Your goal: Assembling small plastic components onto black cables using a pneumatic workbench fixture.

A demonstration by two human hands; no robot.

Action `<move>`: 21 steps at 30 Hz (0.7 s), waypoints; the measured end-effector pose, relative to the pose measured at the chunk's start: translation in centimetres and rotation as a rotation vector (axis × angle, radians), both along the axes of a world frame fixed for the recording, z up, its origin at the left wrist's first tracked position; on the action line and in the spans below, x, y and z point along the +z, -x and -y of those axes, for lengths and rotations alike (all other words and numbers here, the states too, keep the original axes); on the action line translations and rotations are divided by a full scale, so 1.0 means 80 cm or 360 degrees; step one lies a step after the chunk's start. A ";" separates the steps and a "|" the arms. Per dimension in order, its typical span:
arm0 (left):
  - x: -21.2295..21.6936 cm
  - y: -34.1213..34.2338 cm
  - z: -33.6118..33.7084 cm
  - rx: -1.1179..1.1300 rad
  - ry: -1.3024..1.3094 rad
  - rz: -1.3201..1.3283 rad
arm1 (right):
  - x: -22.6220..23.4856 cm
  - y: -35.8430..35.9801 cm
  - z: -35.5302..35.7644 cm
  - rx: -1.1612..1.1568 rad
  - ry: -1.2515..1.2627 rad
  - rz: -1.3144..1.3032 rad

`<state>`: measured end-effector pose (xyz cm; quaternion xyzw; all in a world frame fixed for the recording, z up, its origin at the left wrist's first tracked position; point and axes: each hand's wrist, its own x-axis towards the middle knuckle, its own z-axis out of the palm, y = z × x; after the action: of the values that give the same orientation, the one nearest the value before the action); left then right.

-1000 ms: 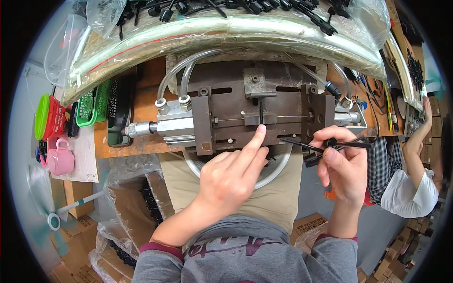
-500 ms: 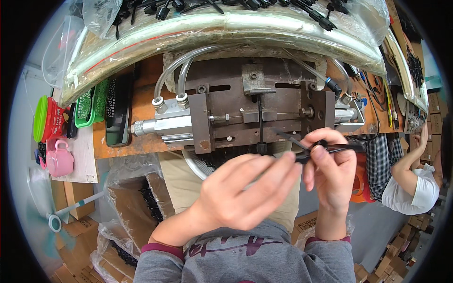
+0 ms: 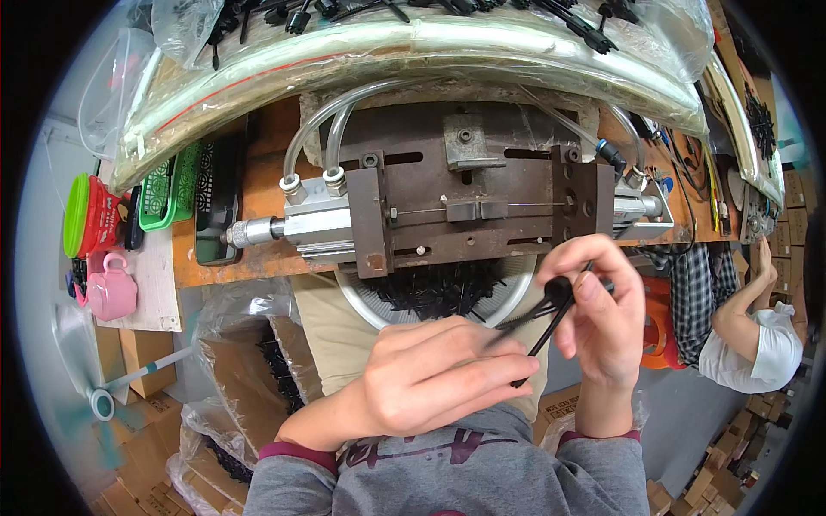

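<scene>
My right hand (image 3: pixel 602 314) is pinching slim black plastic rods (image 3: pixel 551 322) with a rounded head between thumb and fingers. My left hand (image 3: pixel 439 374) is beside it on the left, its fingers pressed together around the lower ends of the thin black rods, partly blurred. Above both hands lies a dark brown metal clamping fixture (image 3: pixel 413 245). Two small jaw blocks (image 3: pixel 476 209) meet at its middle, with a thin metal pin on either side and no black part between them. Below the fixture's front edge is a round pale basin (image 3: pixel 514 297) holding many black plastic parts (image 3: pixel 439 288).
A silver cylinder (image 3: pixel 318 230) with clear hoses flanks the fixture at left, and another (image 3: pixel 635 211) at right. Plastic-wrapped padding bearing black parts (image 3: pixel 594 34) spans the back. Green baskets (image 3: pixel 168 193) and a pink cup (image 3: pixel 112 288) stand left. Another person (image 3: pixel 748 344) sits at right.
The black part that stood in the fixture's middle is gone from there. The jaw blocks have closed together and the left cylinder's end has shifted left. Both hands' rods have tilted downward.
</scene>
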<state>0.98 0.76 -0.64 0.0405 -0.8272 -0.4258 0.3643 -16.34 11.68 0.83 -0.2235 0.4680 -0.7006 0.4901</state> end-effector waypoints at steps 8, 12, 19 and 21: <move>0.007 -0.005 0.015 -0.0107 -0.0315 0.0006 | -0.007 0.007 -0.001 0.0264 0.0160 0.0023; 0.004 -0.008 0.010 0.0212 -0.0003 -0.0041 | -0.004 -0.007 -0.008 -0.0250 -0.0118 -0.0629; -0.034 0.020 0.005 0.0621 0.0630 0.0352 | -0.011 -0.007 -0.023 -0.0903 0.0007 -0.1685; -0.036 0.025 0.008 0.0661 0.0729 0.0427 | -0.012 -0.006 -0.026 -0.0933 -0.0015 -0.1864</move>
<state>-1.06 0.12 -3.49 0.1810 -0.9161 -0.1365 0.3308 -15.82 13.76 -0.09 -0.4292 0.7021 -0.5654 -0.0561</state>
